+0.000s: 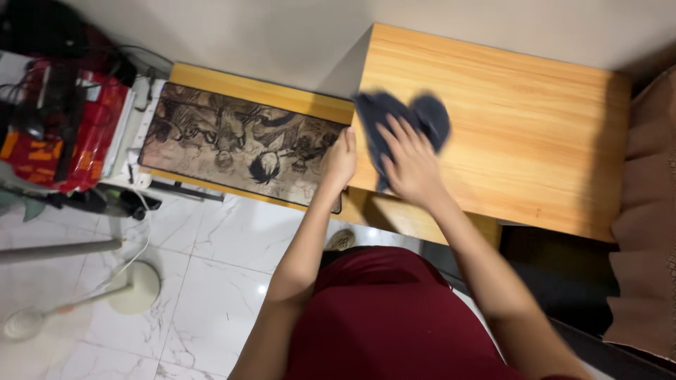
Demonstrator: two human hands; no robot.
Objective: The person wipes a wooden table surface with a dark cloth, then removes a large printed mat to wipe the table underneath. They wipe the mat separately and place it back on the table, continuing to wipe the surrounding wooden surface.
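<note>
At the far left a cluttered red heap of boxes and cables sits beyond the end of the lower worktop, and below it a white stand fan base rests on the marble floor. Next comes the dark printed desk mat lying flat along the lower worktop; the left hand rests at its right end, fingers curled over the edge, its grip loose and seemingly steadying the mat rather than holding anything up. Just to the right, the right hand presses flat, fingers spread, on a dark blue cloth lying at the near left part of the taller wooden worktop; the grip is open-palmed, pinning the cloth rather than pinching it. The cloth is blurred, so it seems to be sliding. To wipe well, I judge the palm should keep even pressure, strokes should overlap along the grain and run out to the bare right part, and the cloth should stay bunched under the fingers so no edge drags off toward the brown fabric at the far right.
</note>
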